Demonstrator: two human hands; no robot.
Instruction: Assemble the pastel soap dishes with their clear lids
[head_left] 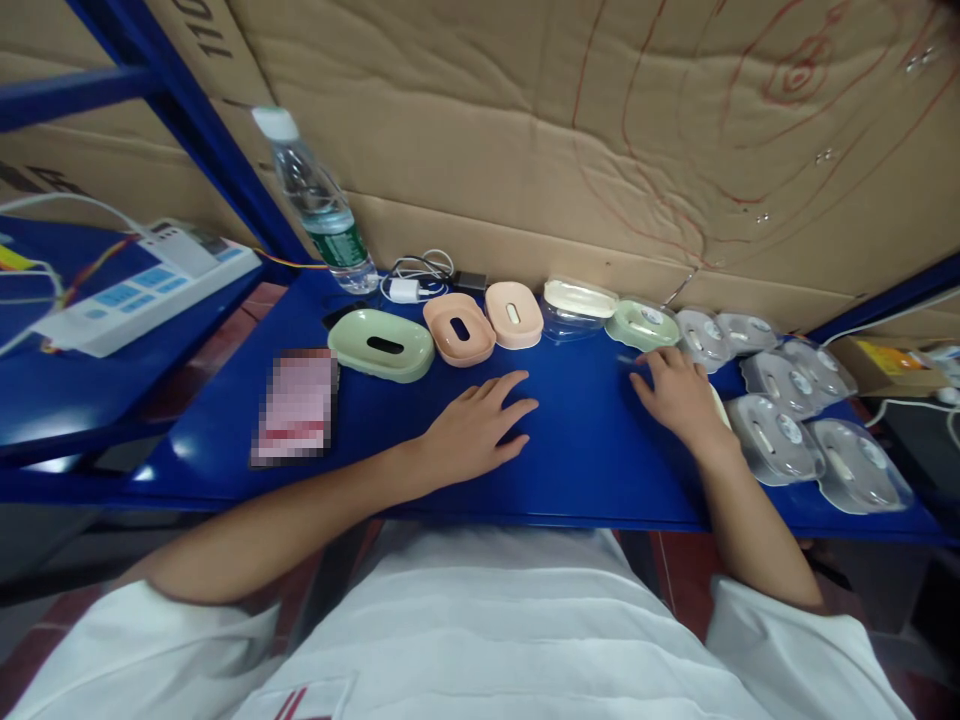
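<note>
My left hand (476, 425) rests on the blue table with its fingers spread and nothing in it. A light green oval dish (360, 348) with a dark slot, like a soap dish, lies beyond it to the left, beside an orange dish (442, 343) and a peach dish (510, 333). My right hand (675, 390) is on the right, fingers apart, close to a green dish (641, 330) under a clear cover. Its wrist partly hides a cream-coloured thing (719, 405). Between the hands, toward the back, sits a cream dish (577, 300) above clear plastic.
Several grey dishes in clear covers (780, 440) stand at the right. A water bottle (322, 215), a white charger (403, 291) and a blurred-out flat pink thing (298, 405) are at the left. A power strip (150, 290) lies farther left. Cardboard (465, 130) walls the back.
</note>
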